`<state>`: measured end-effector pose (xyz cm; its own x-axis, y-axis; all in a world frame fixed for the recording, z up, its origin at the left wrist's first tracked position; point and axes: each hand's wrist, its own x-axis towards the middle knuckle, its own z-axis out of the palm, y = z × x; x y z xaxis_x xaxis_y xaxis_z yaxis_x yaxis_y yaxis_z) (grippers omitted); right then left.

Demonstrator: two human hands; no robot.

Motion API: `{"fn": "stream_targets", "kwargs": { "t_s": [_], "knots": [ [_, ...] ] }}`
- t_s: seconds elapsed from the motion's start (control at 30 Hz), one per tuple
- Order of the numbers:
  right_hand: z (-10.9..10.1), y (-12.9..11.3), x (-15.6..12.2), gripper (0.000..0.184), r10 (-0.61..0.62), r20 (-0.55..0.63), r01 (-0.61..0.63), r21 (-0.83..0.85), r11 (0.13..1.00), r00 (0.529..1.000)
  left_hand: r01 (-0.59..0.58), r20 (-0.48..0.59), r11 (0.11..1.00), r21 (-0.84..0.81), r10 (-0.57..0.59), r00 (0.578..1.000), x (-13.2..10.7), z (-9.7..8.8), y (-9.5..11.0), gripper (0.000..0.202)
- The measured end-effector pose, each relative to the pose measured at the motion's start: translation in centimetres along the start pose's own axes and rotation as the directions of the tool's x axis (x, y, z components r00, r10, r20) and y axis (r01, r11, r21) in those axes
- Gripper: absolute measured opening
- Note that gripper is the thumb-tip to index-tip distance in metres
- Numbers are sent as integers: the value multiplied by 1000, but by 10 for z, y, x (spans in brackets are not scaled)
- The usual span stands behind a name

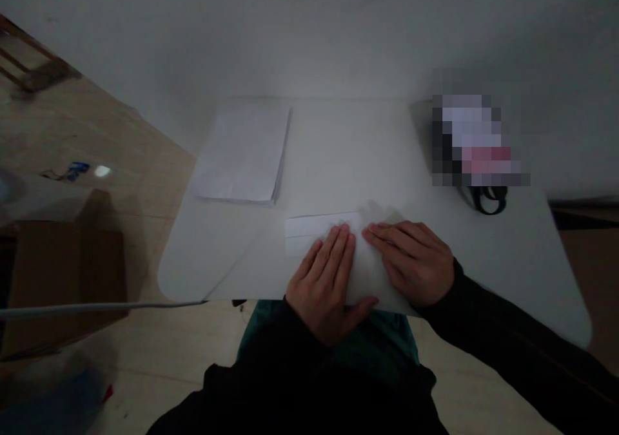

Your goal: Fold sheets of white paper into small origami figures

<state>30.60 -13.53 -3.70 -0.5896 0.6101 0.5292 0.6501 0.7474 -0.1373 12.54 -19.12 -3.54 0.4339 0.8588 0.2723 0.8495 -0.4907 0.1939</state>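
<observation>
A narrow piece of folded white paper (298, 227) lies flat near the table's front edge, with a crease line along its length. My left hand (325, 283) rests palm down on it, fingers stretched out side by side and thumb spread to the right. The paper's lower right part is hidden under that hand. At the paper's right end is my right hand (418, 261), its fingers stretched to the left with the tips close together. Those fingertips are at or just beside the paper's edge; whether they touch it I cannot tell.
On the white table (348, 158), a stack of white paper sheets (244, 154) lies at the back left. A blurred-out object (478, 142) with a black loop stands at the back right, near the wall (309, 42). Cardboard boxes (68, 267) are on the floor at left.
</observation>
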Motion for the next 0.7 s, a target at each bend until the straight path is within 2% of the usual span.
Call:
{"fn": "stream_targets", "kwargs": {
  "t_s": [0.1, 0.2, 0.33, 0.43, 0.57, 0.7],
  "knots": [
    [0, -1, 0, 29, 20, -19, -20, 21, 1000, 1000, 35, -3, 998, 54, -35, 999, -14, -8, -14, 81],
    [0, -2, -1, 27, 24, -38, -21, 65, 998, 999, 20, -14, 994, 105, -18, 1000, -26, -18, -29, 83],
    [-2, -5, -2, 24, -41, -44, 46, 130, 990, 998, -46, -4, 989, 143, 47, 999, -39, -25, -43, 75],
    [-3, -6, -4, 24, -60, -51, 67, 134, 989, 997, -47, -18, 984, 171, 51, 999, -48, -28, -50, 67],
    [-1, -7, -6, 29, -46, -36, 50, 113, 992, 998, -37, -118, 985, 166, 57, 991, -62, -29, -62, 56],
    [1, -6, -5, 31, 28, 20, -31, 170, 985, 999, -94, -216, 992, 89, 111, 970, -77, -28, -74, 37]
  ]
}}
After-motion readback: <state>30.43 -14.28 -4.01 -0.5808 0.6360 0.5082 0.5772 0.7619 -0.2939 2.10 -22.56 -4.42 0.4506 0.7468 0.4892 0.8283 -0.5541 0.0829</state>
